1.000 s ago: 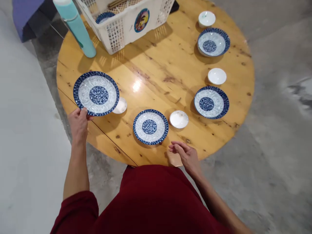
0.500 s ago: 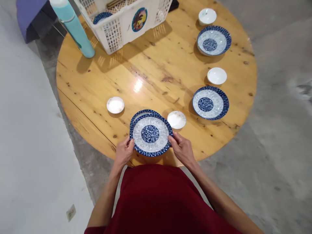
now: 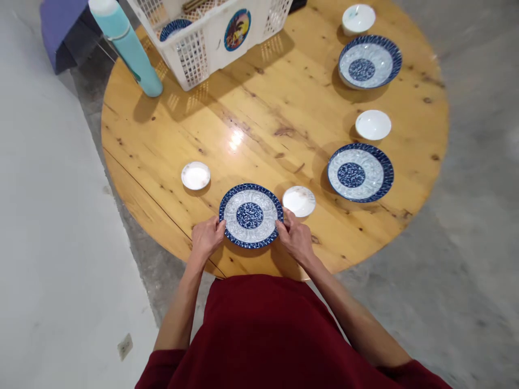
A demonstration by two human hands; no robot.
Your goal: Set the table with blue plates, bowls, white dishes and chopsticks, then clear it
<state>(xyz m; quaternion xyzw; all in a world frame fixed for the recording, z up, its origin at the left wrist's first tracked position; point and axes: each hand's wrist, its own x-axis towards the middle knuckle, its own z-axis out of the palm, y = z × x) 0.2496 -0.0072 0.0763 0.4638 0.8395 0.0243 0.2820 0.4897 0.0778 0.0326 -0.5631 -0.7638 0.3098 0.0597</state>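
At the near edge of the bench, seen from the head camera, the blue-patterned plate sits level. The left hand pinches its left rim, the right hand its right. A small white dish lies just beside it. The step looks like settling the plate; releasing it calls for both hands to open evenly, clear of that dish.

Blue-white floral plate; white saucer; teal bottle
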